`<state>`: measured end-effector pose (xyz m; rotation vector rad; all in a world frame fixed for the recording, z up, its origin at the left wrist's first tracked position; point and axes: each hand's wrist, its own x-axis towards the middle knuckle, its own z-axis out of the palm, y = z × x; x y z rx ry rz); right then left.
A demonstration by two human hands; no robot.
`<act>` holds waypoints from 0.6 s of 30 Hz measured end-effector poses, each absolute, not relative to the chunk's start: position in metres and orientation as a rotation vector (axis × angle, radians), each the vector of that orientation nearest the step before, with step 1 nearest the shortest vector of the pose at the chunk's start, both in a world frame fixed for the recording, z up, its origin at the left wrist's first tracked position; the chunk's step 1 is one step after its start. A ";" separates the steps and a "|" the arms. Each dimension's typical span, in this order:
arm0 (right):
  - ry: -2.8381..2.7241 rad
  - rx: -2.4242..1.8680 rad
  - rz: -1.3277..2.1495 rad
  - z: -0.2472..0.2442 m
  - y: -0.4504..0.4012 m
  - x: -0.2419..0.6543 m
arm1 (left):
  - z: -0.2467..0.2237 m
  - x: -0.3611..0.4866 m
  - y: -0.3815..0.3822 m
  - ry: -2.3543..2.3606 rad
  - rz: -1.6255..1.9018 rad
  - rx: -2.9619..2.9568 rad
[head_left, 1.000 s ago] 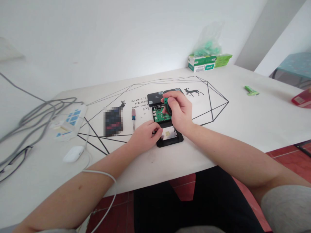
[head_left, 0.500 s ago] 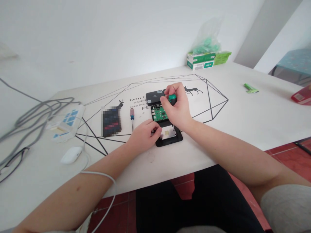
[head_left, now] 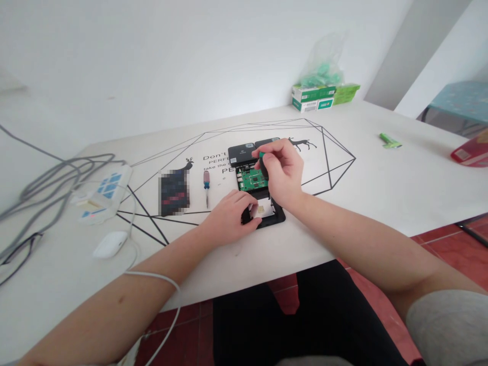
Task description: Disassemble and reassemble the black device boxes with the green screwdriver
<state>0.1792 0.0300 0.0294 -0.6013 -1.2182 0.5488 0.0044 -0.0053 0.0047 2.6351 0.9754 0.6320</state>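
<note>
Gripped in my right hand (head_left: 284, 170) is a screwdriver (head_left: 263, 163) with a green and black handle, held upright over the opened electronic box; its tip is hidden. A green circuit board (head_left: 249, 178) shows in the rear half of the box. In front of it lies a black plastic casing (head_left: 276, 218) with a silver metal plate (head_left: 267, 207) bearing a pale square. My left hand (head_left: 236, 213) holds the casing at its left side, thumb at the front and fingers across the plate's left edge. Behind the board sits a closed black box (head_left: 242, 154).
Left of my hands lie a second screwdriver (head_left: 206, 188) and a blurred dark item (head_left: 174, 193). Further left are a power strip (head_left: 109, 190), cables and a white charger (head_left: 110, 245). Green boxes (head_left: 314, 96) stand against the wall. A green wrapper (head_left: 389, 141) lies at the right.
My right hand has turned, with the screwdriver's handle shifting slightly left and down. My left fingers have spread wider over the plate and casing, the thumb moving toward the front edge.
</note>
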 end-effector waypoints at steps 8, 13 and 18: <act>-1.280 -0.636 0.387 0.031 0.032 0.182 | 0.005 0.004 -0.005 0.997 0.597 2.632; -1.267 -0.646 0.308 0.030 0.036 0.182 | 0.005 0.004 -0.006 1.001 0.583 2.623; -1.326 -0.692 0.122 0.031 0.038 0.182 | 0.004 0.004 -0.005 1.014 0.609 2.638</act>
